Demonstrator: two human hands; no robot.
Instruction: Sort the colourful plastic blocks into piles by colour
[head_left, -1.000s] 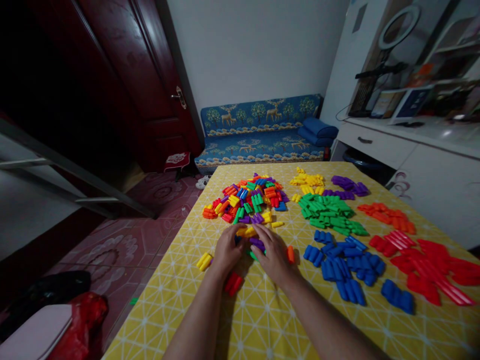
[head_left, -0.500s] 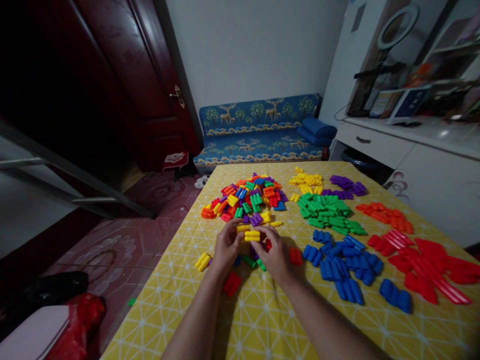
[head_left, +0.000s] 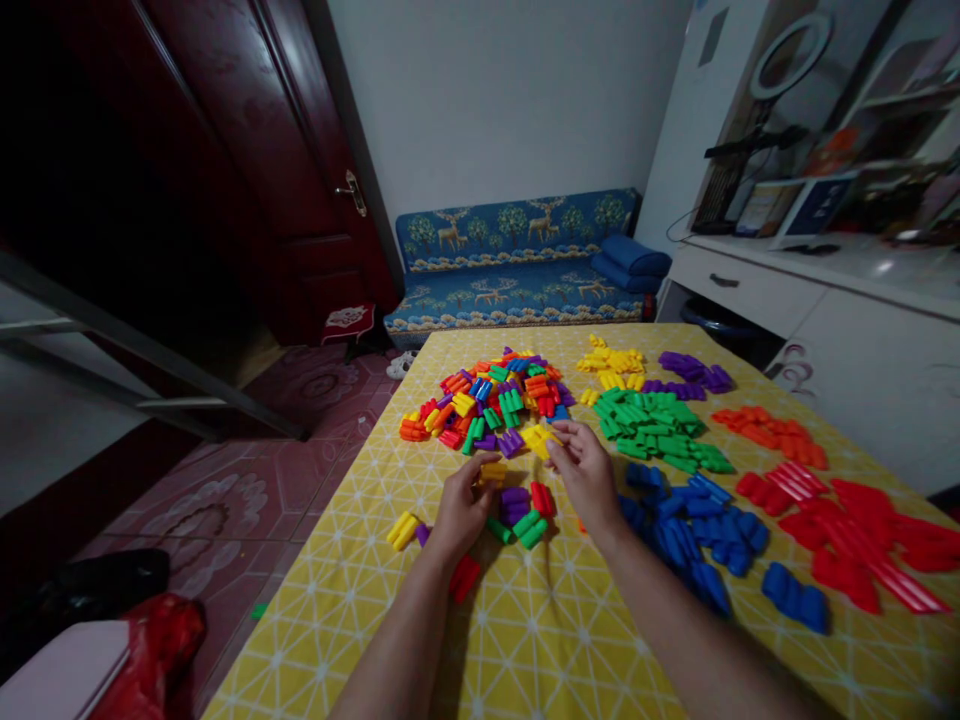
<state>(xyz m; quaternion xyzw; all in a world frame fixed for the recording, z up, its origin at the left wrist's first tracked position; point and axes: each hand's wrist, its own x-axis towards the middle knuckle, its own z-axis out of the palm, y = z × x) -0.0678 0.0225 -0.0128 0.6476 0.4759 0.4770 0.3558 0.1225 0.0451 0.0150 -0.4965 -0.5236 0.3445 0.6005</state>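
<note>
My left hand (head_left: 463, 503) is closed around a yellow plastic toy block (head_left: 492, 472) made of joined tubes, held low over the table. Further right, my right hand (head_left: 587, 472) pinches at other yellow toy blocks (head_left: 537, 440) by the front of a mixed-colour heap (head_left: 495, 395). How many pieces its fingers hold is hard to make out. Between and below the hands lie a purple block (head_left: 514, 505), a red block (head_left: 541, 498) and green blocks (head_left: 531, 529). A yellow block (head_left: 403, 530) rests left of my left hand.
Colour piles cover the right side of the table: yellow (head_left: 616, 360), purple (head_left: 694, 372), green (head_left: 656, 425), orange (head_left: 772, 435), blue (head_left: 686, 520) and red (head_left: 862, 530). Beyond the yellow patterned tablecloth (head_left: 337, 640) stand a blue sofa (head_left: 510, 265) and a white cabinet (head_left: 862, 360).
My hands have moved apart. The right went forward and right to the yellow blocks near the heap; the left keeps a yellow block, and the purple and green blocks beneath are now uncovered.
</note>
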